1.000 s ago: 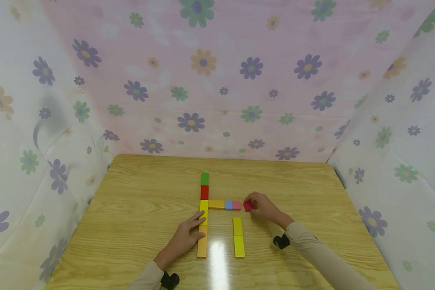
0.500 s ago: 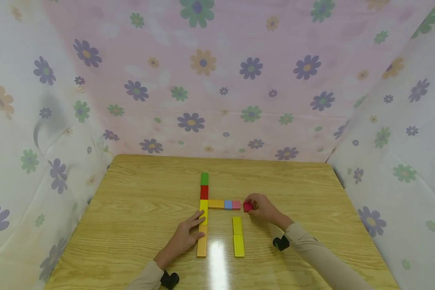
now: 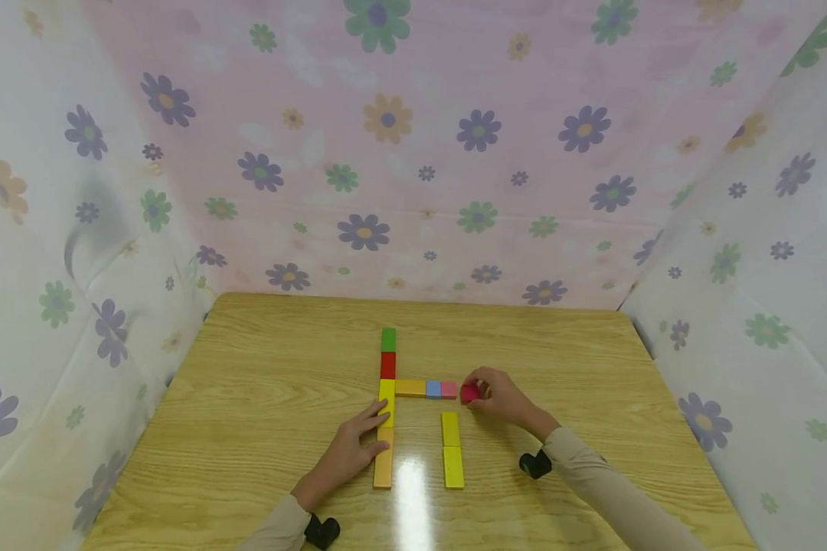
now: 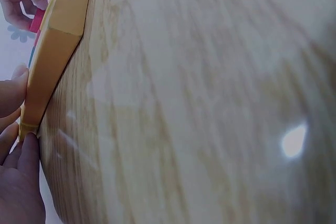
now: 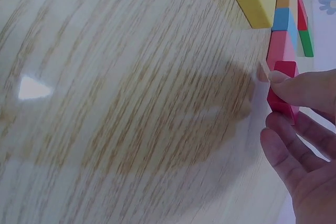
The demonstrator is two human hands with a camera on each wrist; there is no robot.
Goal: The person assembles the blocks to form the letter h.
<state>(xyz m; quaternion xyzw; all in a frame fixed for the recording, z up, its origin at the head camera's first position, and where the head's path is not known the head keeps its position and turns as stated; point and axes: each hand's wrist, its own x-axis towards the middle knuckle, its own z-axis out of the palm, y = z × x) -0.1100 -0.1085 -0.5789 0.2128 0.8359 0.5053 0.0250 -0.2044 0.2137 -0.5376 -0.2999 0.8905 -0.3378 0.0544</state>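
My right hand (image 3: 501, 396) pinches a small red block (image 3: 469, 394) between thumb and fingers, just right of a pink block (image 3: 448, 390). In the right wrist view the red block (image 5: 283, 95) appears tilted near the pink block's end; whether they touch is unclear there, but the head view shows a narrow gap. My left hand (image 3: 347, 453) rests with extended fingers on a long yellow block (image 3: 387, 392), its thumb on the orange block (image 3: 383, 468) below. These two continue a column with a red block (image 3: 388, 366) and a green block (image 3: 389, 340).
An orange block (image 3: 411, 388) and a blue block (image 3: 433, 389) link the column to the pink block. Two yellow blocks, the upper one (image 3: 450, 429) and the lower one (image 3: 453, 467), lie end to end between my hands. Flowered cloth (image 3: 427, 153) surrounds the wooden table (image 3: 282, 360).
My right hand has shifted the red block very slightly left, and the block has turned a little in its grasp. My left hand stays in place.
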